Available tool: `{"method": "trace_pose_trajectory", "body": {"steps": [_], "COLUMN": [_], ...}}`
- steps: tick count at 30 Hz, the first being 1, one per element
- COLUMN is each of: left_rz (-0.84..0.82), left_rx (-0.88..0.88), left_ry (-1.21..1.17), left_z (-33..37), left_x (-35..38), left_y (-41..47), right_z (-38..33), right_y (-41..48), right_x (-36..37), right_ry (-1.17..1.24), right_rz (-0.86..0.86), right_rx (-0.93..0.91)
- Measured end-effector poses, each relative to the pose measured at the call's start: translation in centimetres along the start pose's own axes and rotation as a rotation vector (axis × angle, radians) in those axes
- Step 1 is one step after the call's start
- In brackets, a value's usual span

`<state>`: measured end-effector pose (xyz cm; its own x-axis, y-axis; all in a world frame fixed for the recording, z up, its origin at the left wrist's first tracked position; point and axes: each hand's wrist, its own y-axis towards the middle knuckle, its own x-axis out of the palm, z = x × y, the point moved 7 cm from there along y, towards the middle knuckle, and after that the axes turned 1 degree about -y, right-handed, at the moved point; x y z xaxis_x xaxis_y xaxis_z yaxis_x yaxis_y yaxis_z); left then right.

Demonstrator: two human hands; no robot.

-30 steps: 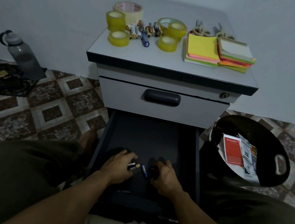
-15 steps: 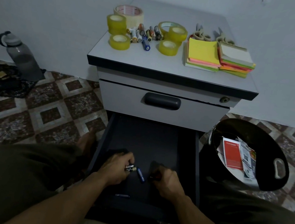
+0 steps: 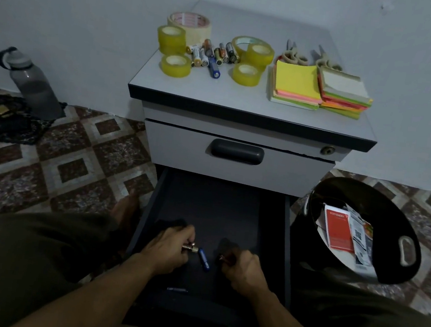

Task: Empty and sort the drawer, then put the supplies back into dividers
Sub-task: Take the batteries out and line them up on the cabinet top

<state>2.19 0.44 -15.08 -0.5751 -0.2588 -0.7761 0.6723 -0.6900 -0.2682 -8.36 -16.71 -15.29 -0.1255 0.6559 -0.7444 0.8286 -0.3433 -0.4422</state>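
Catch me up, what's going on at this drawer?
A person sits at a small cabinet with its bottom drawer pulled open, picking supplies out. The left hand grips gold-ended batteries; the right hand curls round a small item too dark to identify. A blue battery lies on the drawer floor between them. On the cabinet top sit tape rolls, loose batteries, sticky-note pads and scissors. A black bin holds paper scraps.

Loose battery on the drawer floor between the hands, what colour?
Blue. The battery shows best in the head view.
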Motion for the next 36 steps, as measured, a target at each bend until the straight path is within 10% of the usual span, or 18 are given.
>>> {"method": "trace_pose_trajectory", "body": {"steps": [36], "left_rz": [0.378], "left_rx": [-0.001], "left_ry": [-0.377], "left_z": [7.1], "left_x": [-12.4], "left_y": [-6.4], "right_z": [-8.2], "right_y": [-5.1], "right_x": [-8.4], "right_ry": [0.256], "right_rz": [0.119], "right_rx": [-0.220]}}
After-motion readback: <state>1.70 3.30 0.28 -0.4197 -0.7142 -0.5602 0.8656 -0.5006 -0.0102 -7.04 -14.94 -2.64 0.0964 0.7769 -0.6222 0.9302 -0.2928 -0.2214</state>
